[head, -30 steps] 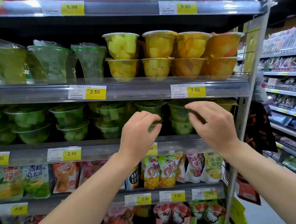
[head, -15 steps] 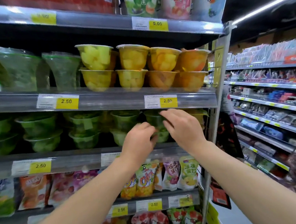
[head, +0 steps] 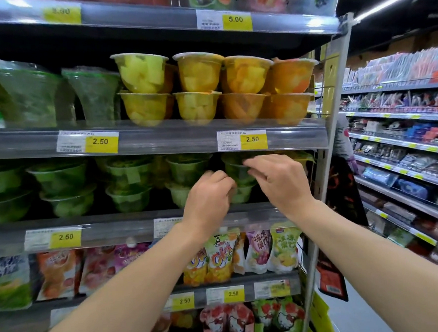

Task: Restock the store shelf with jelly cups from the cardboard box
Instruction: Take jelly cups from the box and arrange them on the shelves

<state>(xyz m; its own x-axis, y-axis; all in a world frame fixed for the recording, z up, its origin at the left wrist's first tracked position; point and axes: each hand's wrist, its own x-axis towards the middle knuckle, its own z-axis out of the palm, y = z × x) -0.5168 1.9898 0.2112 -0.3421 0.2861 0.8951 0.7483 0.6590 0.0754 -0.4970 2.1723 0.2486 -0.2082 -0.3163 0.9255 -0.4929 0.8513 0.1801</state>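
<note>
Green jelly cups (head: 125, 182) stand stacked two high along the middle shelf (head: 118, 231). At the right end of that row, my left hand (head: 207, 196) and my right hand (head: 278, 182) close in on one stack from both sides. My right fingertips pinch the rim of the upper green jelly cup (head: 237, 171). My left fingers curl against the same stack, just below that cup. How deep the cup sits is hidden by my hands. The cardboard box is out of view.
Yellow and orange fruit cups (head: 199, 89) fill the shelf above, under a clear price rail (head: 252, 139). Jelly pouches (head: 219, 259) hang below. The rack's metal upright (head: 327, 173) stands just right of my hands. An aisle and more shelves (head: 402, 132) lie to the right.
My view swung to the right and back a little. Both hands stayed at the right-hand green stack and drew closer together around the upper cup.
</note>
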